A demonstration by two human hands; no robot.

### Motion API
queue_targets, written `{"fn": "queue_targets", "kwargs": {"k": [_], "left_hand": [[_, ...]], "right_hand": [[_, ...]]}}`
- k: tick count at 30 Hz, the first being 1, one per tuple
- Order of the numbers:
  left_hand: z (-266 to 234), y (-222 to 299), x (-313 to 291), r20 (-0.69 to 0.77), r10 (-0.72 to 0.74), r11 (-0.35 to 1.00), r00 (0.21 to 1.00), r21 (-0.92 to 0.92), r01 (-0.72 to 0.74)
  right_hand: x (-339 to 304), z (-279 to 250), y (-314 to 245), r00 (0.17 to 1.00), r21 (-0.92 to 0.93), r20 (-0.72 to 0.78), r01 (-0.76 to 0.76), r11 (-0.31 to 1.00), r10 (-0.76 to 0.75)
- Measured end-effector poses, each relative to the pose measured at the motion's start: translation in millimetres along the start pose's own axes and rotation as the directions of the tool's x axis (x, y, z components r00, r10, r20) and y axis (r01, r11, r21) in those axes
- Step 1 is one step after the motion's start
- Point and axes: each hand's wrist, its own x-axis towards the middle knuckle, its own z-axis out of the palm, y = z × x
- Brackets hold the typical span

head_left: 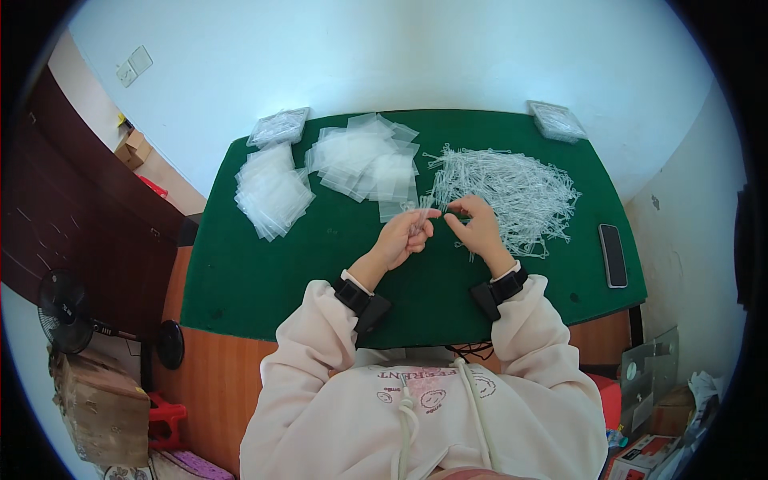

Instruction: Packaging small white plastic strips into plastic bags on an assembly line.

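Note:
My left hand is closed around a small bunch of thin clear pieces with looped ends, which stick up past its fingers. Close by, my right hand has its thumb and index finger apart, with nothing visible between them. It is over the near left edge of a large loose pile of the same thin looped pieces. Just beyond my left hand lies a spread of clear plastic bags. Another fanned stack of clear bags is to its left.
All this lies on a green-covered table. Wrapped clear packs sit at its far left and far right corners. A phone rests near the right edge. A fan and cardboard box stand at the left.

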Motion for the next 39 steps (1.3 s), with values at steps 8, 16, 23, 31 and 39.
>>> {"fn": "queue_targets", "kwargs": {"k": [8, 16, 23, 31, 39], "left_hand": [[-12.5, -4.0, 7.7, -0.205, 0.189, 0.98, 0.96, -0.028, -0.199], [-8.4, -5.3, 5.0, -0.218, 0.209, 0.976, 0.953, 0.107, -0.189], [-3.4, -2.8, 2.7, -0.155, 0.183, 0.966, 0.971, 0.213, -0.148], [0.6, -4.0, 1.9, -0.156, 0.144, 0.95, 0.977, 0.297, -0.093], [-0.5, -6.4, 3.9, -0.119, 0.149, 0.917, 0.982, 0.389, -0.092]], "right_hand": [[4.6, -27.1, 26.3, 0.995, -0.436, 0.099, 0.014, 0.9, 0.032], [3.0, -34.1, -6.1, 0.827, -0.404, 0.529, 0.048, 0.913, 0.19], [-2.3, -24.4, 5.6, 0.926, -0.481, 0.376, 0.218, 0.849, -0.025], [3.7, -9.1, -5.4, 0.991, 0.206, -0.017, -0.125, 0.971, 0.131], [0.7, -2.9, 3.2, 0.987, 0.372, -0.035, -0.134, 0.919, 0.158]]}}
